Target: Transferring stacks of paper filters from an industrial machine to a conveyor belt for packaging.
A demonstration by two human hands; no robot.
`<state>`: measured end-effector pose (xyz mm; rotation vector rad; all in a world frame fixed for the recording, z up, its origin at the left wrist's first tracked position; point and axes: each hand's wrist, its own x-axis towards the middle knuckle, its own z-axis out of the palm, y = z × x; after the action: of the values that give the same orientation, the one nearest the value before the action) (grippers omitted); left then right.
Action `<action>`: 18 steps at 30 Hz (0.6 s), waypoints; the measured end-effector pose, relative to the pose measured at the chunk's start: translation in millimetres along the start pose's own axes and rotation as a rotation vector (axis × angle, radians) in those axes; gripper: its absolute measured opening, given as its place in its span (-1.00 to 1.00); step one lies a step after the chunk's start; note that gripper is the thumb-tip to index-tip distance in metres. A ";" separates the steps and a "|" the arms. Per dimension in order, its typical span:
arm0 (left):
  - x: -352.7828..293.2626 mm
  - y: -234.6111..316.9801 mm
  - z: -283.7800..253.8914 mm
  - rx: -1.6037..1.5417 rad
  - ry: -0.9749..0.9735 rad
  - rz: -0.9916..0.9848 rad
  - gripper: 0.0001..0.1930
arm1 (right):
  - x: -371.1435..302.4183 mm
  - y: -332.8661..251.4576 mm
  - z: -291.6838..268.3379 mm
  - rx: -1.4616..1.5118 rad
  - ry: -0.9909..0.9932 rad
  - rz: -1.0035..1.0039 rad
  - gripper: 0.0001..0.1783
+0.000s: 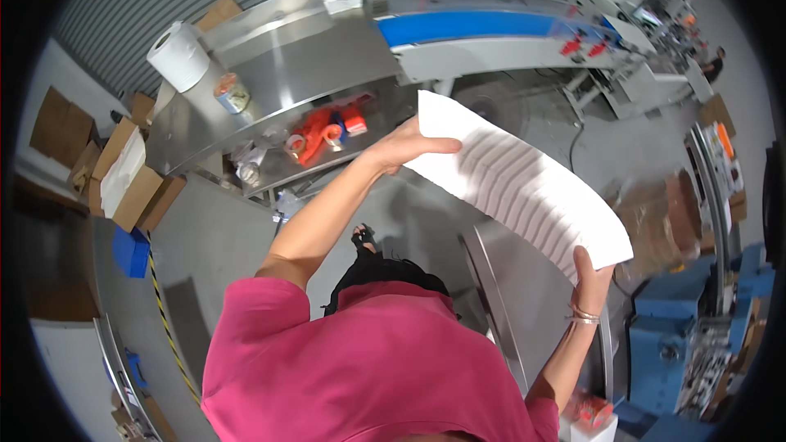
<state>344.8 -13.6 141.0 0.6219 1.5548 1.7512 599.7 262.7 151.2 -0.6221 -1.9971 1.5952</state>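
A long, slightly curved row of white folded sheets (516, 176) spans the space between my two hands, its layers showing as many parallel ridges. My left hand (403, 147) grips the row's left end, the thumb lying over its face. At the opposite end, my right hand (593, 277) clasps the lower right part with its thumb on the near side. A bracelet circles the right wrist. The fingers behind the sheets are mostly hidden. Below the row's right half lies a grey metal surface (524, 270), and the row is held up above it.
A steel table (286, 65) at the upper left bears a large white roll (178, 57) and a tape roll (232, 93). Beyond runs a blue conveyor belt (467, 29) toward a machine. Open cartons (131, 188) stand left; blue machinery (663, 352) stands right.
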 end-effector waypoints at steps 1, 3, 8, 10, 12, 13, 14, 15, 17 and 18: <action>-2.8 -0.8 -28.4 -0.012 0.095 0.025 -0.37 | 20.1 -3.2 27.5 -0.010 -0.055 0.021 -0.22; -12.9 2.4 -89.7 -0.053 0.226 0.051 -0.36 | 58.1 -7.9 91.5 -0.017 -0.158 0.006 -0.27; -49.4 20.7 -204.7 -0.093 0.491 -0.067 -0.35 | 138.5 -24.4 246.4 0.055 -0.420 0.100 -0.37; -66.8 27.7 -235.3 -0.110 0.548 -0.135 -0.32 | 172.0 -21.1 300.2 0.089 -0.594 0.137 -0.39; -77.4 20.5 -264.4 -0.069 0.722 -0.097 -0.28 | 197.1 -23.3 353.8 0.140 -0.713 0.135 -0.38; -84.3 7.2 -280.6 0.008 0.828 -0.085 -0.27 | 212.1 -21.1 380.0 0.144 -0.775 0.128 -0.38; -87.9 5.1 -290.9 -0.006 0.850 -0.088 -0.27 | 227.9 -17.1 402.8 0.141 -0.831 0.122 -0.38; -90.6 3.1 -299.7 -0.112 0.863 -0.115 -0.27 | 242.7 -18.1 424.9 0.199 -0.917 0.174 -0.37; -96.0 8.6 -308.4 -0.311 0.841 -0.172 -0.28 | 275.6 -19.9 469.2 0.053 -1.029 0.206 -0.37; -93.6 3.1 -313.1 -0.326 0.869 -0.165 -0.28 | 293.2 -10.8 493.5 0.023 -1.039 0.150 -0.40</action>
<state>169.8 -286.8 102.2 -0.4935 1.7076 2.2073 58.5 77.7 101.2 0.1551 -2.6392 2.3145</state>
